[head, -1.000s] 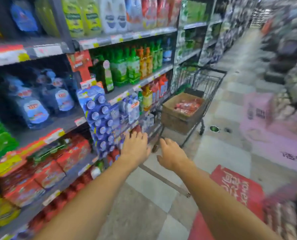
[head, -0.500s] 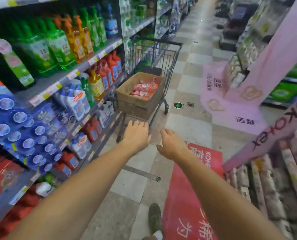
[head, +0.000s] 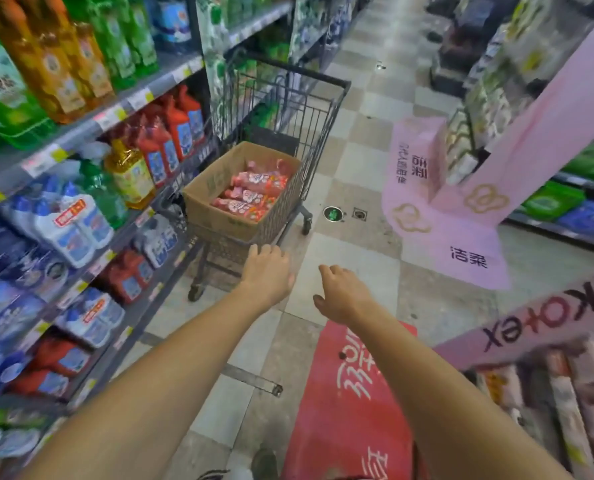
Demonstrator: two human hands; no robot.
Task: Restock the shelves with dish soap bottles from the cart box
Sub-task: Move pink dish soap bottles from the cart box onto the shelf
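Both hands empty, fingers relaxed: left hand (head: 266, 271) and right hand (head: 340, 294) at centre frame. Reach into box (head: 219, 188) in cart (head: 309, 133); grip one bottle (head: 243, 206) by its body.

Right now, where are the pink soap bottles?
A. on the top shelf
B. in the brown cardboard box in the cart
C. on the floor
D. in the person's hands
B: the pink soap bottles lie in the brown cardboard box inside the grey wire cart; both hands are empty.
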